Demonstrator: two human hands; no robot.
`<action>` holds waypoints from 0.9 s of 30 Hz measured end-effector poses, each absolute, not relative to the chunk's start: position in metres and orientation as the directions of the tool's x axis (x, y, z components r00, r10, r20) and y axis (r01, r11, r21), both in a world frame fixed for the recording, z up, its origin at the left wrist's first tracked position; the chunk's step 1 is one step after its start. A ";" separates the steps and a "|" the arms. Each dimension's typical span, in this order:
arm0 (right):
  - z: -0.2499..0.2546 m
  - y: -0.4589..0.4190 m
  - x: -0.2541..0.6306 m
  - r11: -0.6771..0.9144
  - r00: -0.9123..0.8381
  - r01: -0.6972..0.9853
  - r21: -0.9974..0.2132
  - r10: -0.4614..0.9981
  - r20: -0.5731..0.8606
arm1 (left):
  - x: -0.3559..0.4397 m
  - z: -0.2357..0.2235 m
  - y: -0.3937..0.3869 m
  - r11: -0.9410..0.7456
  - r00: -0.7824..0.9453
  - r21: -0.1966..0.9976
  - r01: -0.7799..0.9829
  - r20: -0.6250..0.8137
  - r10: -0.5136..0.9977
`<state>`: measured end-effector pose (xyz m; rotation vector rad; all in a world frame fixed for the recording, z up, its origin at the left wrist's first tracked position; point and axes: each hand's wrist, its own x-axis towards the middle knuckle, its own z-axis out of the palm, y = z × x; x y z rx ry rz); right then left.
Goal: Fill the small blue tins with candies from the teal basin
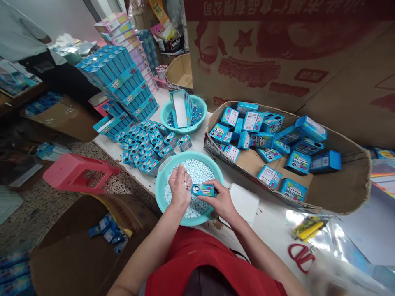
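Note:
A teal bowl full of small white candies stands at the table's near edge. Over it, my right hand is closed on a small blue candy box, held sideways. My left hand is pinched at the box's left end, fingers together on something small that I cannot make out. Rows of small open blue boxes stand just beyond the bowl.
A cut-down carton at right holds several closed blue boxes. Behind is a second teal bowl with flat box blanks, and stacked blue cartons. Red scissors lie near right. A pink stool stands on the floor at left.

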<state>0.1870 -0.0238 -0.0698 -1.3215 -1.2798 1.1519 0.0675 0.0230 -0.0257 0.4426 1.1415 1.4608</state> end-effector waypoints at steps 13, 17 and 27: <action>-0.041 -0.065 0.255 -0.109 0.275 0.100 -0.989 0.958 -0.078 | 0.023 -0.105 -0.008 0.085 0.072 0.657 0.749 -0.209 0.975; -0.062 -0.088 0.290 -0.190 0.427 0.226 -0.956 0.901 -0.078 | 0.037 -0.120 -0.027 -0.052 0.174 0.314 0.948 -0.372 0.912; -0.068 -0.076 0.308 -0.055 0.429 0.524 -0.850 0.879 0.208 | 0.046 -0.122 -0.025 -0.208 0.294 0.268 0.941 -0.339 0.894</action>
